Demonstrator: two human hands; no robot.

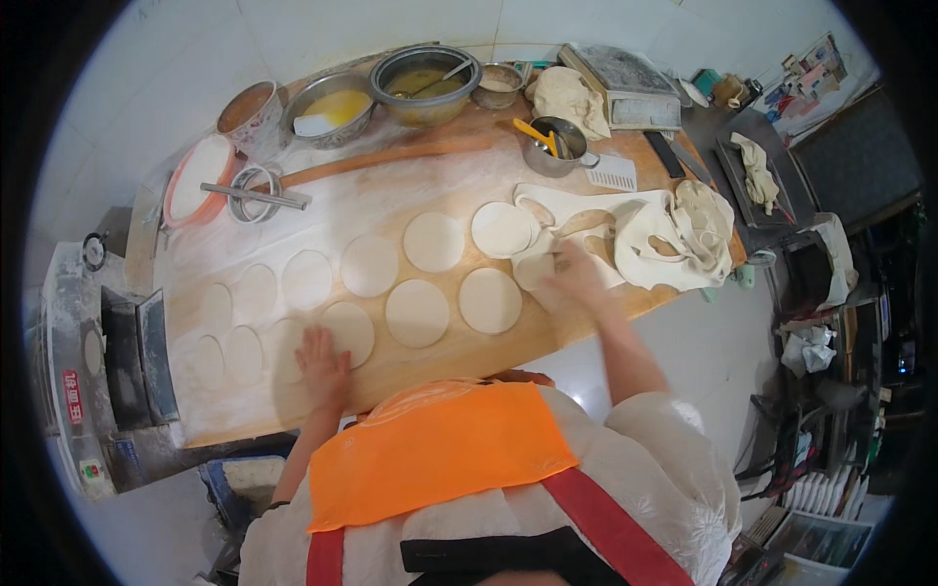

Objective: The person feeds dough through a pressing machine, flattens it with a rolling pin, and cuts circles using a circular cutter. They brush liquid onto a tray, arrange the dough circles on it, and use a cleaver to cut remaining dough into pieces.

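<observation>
On the floured wooden board (pixel 381 386) lie two rows of flat dough rounds (pixel 417 313). My left hand (pixel 323 367) rests on the board at the near row with its fingers spread, touching or just over a round. Near the right end of the rows, my right hand (pixel 578 279) is at a dough round (pixel 533 266) beside a cut dough sheet (pixel 576 203) with round holes. That hand is blurred, and its fingertips cannot be made out. Folded dough scraps (pixel 703 220) are heaped at the sheet's right end.
Metal cutting rings (pixel 253 195) stand by an orange-rimmed flour tub (pixel 200 182). Along the back are a bowl of yellow liquid (pixel 330 109), a large pot (pixel 426 86), a small pot (pixel 554 146), a white scraper (pixel 613 173), a dough lump (pixel 568 102) and a scale (pixel 625 78).
</observation>
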